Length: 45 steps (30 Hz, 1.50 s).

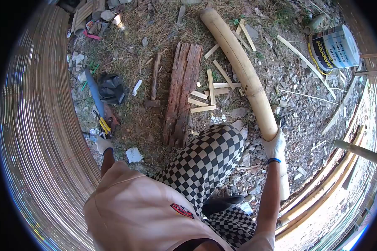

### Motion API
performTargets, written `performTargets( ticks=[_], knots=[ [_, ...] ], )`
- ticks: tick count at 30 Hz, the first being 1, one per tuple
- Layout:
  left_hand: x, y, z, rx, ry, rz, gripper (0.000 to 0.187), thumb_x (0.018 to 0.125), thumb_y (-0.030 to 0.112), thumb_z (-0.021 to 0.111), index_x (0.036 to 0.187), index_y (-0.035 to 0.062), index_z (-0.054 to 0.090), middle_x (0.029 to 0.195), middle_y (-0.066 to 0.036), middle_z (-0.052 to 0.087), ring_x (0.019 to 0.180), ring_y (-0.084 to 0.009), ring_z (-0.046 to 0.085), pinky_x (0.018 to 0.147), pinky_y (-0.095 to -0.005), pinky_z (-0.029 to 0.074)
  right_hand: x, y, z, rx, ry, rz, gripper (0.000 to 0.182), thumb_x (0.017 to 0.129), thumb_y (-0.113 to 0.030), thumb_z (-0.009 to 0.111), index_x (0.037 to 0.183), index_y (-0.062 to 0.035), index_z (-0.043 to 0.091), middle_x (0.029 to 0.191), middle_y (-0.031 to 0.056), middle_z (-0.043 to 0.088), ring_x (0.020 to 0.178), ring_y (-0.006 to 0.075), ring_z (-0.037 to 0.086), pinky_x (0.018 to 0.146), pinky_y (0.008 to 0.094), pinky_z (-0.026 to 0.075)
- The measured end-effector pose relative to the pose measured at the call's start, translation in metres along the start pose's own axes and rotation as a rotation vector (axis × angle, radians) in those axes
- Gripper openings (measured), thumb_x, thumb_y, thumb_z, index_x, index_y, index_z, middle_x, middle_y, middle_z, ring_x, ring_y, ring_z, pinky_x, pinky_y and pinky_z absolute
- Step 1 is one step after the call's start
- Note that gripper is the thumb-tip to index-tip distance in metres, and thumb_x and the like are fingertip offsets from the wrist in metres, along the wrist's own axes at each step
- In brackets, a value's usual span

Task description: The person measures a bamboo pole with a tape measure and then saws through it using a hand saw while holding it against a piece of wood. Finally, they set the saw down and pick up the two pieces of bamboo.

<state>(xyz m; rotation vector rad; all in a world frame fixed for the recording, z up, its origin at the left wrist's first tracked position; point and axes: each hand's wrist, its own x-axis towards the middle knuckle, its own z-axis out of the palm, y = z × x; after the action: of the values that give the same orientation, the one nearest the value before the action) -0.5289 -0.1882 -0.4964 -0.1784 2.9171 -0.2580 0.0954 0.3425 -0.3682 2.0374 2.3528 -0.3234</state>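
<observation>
My right hand [274, 144], in a white knit glove with a blue cuff, is closed round the lower part of a thick, curved bamboo pole [250, 81]. The pole runs up and away to the left over the ground, and its near end comes out below my wrist. Out to the left, my left hand [104, 144], also gloved, is just below the yellow-and-black handle [104, 125] of what looks like a handsaw. Its long blue-grey blade [95, 92] points away from me. I cannot tell whether the left fingers grip anything.
A weathered wood block [182, 92] lies ahead, beside a wooden-handled hammer [155, 81]. Several cut wood strips [212, 88] are scattered near the pole. A black plastic bag [112, 88] sits by the blade. A paint bucket [334, 49] lies far right. Slatted bamboo [37, 125] borders the left.
</observation>
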Motion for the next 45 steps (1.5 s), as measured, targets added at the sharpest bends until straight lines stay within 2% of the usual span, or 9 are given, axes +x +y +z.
performTargets(
  ticks=[7, 12, 17, 21, 28, 34, 39, 42, 45],
  knots=[
    [0.012, -0.015, 0.024, 0.025, 0.146, 0.094, 0.047, 0.105, 0.026, 0.064, 0.15, 0.0155, 0.051, 0.123, -0.023, 0.069, 0.106, -0.044, 0.073, 0.085, -0.0572, 0.059, 0.018, -0.012, -0.011, -0.055, 0.106, -0.149, 0.089, 0.061, -0.028, 0.097, 0.138, -0.0043, 0.058, 0.119, 0.0203, 0.07, 0.11, 0.0415, 0.068, 0.099, 0.05, 0.053],
    [-0.004, 0.004, 0.003, 0.279, 0.165, 0.315, 0.031, 0.101, 0.029, 0.07, 0.131, 0.0211, 0.066, 0.112, -0.015, 0.07, 0.101, -0.038, 0.075, 0.081, -0.0577, 0.059, 0.113, -0.146, -0.042, -0.063, 0.197, -0.472, 0.089, 0.064, -0.033, 0.1, 0.138, -0.007, 0.059, 0.133, 0.017, 0.067, 0.128, 0.037, 0.062, 0.112, 0.0511, 0.045],
    [0.033, -0.005, 0.014, -0.058, 0.136, 0.547, 0.048, 0.081, 0.031, 0.087, 0.118, 0.0103, 0.066, 0.105, -0.02, 0.079, 0.102, -0.0433, 0.075, 0.086, -0.0554, 0.06, 0.171, -0.203, 0.011, 0.033, 0.008, -0.307, 0.088, 0.068, -0.058, 0.093, 0.129, -0.0026, 0.061, 0.118, 0.0223, 0.073, 0.108, 0.0386, 0.076, 0.091, 0.0497, 0.062],
    [0.078, -0.033, 0.048, 0.262, -0.317, 0.518, 0.076, 0.056, 0.029, 0.1, 0.12, 0.0077, 0.065, 0.103, -0.017, 0.08, 0.104, -0.0382, 0.076, 0.089, -0.049, 0.062, 0.174, -0.193, 0.02, 0.047, 0.013, -0.342, 0.09, 0.07, -0.063, 0.091, 0.128, -0.0015, 0.061, 0.118, 0.0224, 0.073, 0.105, 0.0377, 0.076, 0.09, 0.0486, 0.062],
    [-0.032, -0.007, -0.021, 0.149, -0.203, 0.388, 0.07, 0.072, 0.044, 0.088, 0.129, 0.0088, 0.068, 0.118, -0.018, 0.079, 0.112, -0.0376, 0.076, 0.095, -0.0491, 0.059, 0.172, -0.19, 0.016, 0.058, 0.032, -0.372, 0.086, 0.072, -0.063, 0.091, 0.125, -0.0012, 0.063, 0.113, 0.0229, 0.075, 0.102, 0.0379, 0.077, 0.086, 0.0485, 0.063],
    [-0.141, 0.016, -0.131, -0.369, -0.03, 0.368, 0.052, 0.093, 0.046, 0.072, 0.117, 0.0003, 0.072, 0.092, -0.016, 0.077, 0.085, -0.0304, 0.074, 0.08, -0.0439, 0.057, 0.133, -0.168, 0.012, 0.0, -0.039, -0.435, 0.095, 0.067, -0.048, 0.096, 0.139, -0.0021, 0.055, 0.12, 0.0216, 0.072, 0.107, 0.0374, 0.075, 0.091, 0.0497, 0.06],
    [-0.205, 0.156, -0.232, -1.081, -0.235, 0.505, 0.029, 0.105, 0.036, 0.069, 0.112, 0.007, 0.072, 0.08, 0.0, 0.067, 0.057, -0.0071, 0.06, 0.049, -0.0235, 0.042, 0.127, -0.169, 0.01, 0.113, 0.007, -0.498, 0.102, 0.069, -0.052, 0.095, 0.146, 0.001, 0.053, 0.136, 0.0229, 0.067, 0.125, 0.0393, 0.066, 0.107, 0.0492, 0.052],
    [-0.234, 0.271, -0.273, -1.379, -0.626, 0.725, 0.05, 0.107, 0.046, 0.067, 0.123, -0.0018, 0.069, 0.092, -0.011, 0.076, 0.064, -0.0138, 0.071, 0.051, -0.0236, 0.052, 0.117, -0.175, -0.023, 0.278, -0.046, -0.601, 0.106, 0.077, -0.053, 0.093, 0.155, 0.0024, 0.047, 0.147, 0.0257, 0.062, 0.137, 0.04, 0.06, 0.116, 0.0489, 0.048],
    [-0.294, 0.364, -0.3, -1.321, -1.01, 0.874, 0.058, 0.109, 0.049, 0.061, 0.13, -0.0042, 0.065, 0.105, -0.014, 0.076, 0.076, -0.0209, 0.076, 0.061, -0.0267, 0.062, 0.08, -0.181, -0.102, 1.077, -0.457, -0.541, 0.083, 0.101, -0.052, 0.072, 0.158, 0.0026, 0.047, 0.153, 0.0209, 0.059, 0.136, 0.0285, 0.062, 0.116, 0.0429, 0.049]
  ],
)
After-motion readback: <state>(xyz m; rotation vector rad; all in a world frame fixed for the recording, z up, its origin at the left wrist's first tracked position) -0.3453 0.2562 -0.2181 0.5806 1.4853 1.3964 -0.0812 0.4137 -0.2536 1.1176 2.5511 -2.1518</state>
